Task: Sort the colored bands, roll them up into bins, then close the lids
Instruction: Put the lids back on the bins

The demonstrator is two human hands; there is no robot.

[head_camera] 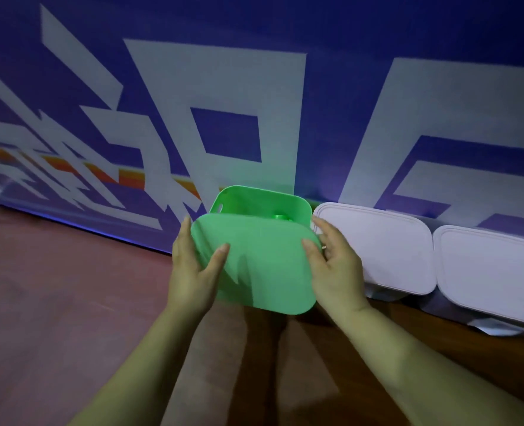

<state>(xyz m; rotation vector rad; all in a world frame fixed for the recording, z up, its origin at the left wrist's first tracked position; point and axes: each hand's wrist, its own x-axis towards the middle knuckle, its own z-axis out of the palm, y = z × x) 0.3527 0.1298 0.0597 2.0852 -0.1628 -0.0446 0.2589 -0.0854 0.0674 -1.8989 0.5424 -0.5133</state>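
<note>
A green lid (263, 259) is held over a green bin (254, 199) that stands against the blue wall. My left hand (193, 265) grips the lid's left edge, thumb on top. My right hand (334, 262) grips its right edge the same way. The lid is tilted, its far edge low over the bin's opening, so only the bin's back wall and a handle hole show. A rolled green band (280, 217) peeks out inside the bin, just past the lid's far edge.
Two pale lilac bins with lids shut, one (380, 247) beside the green bin and one (494, 272) further right, stand along the wall. A blue banner (254, 87) with white shapes rises behind. The floor (70, 287) is reddish brown.
</note>
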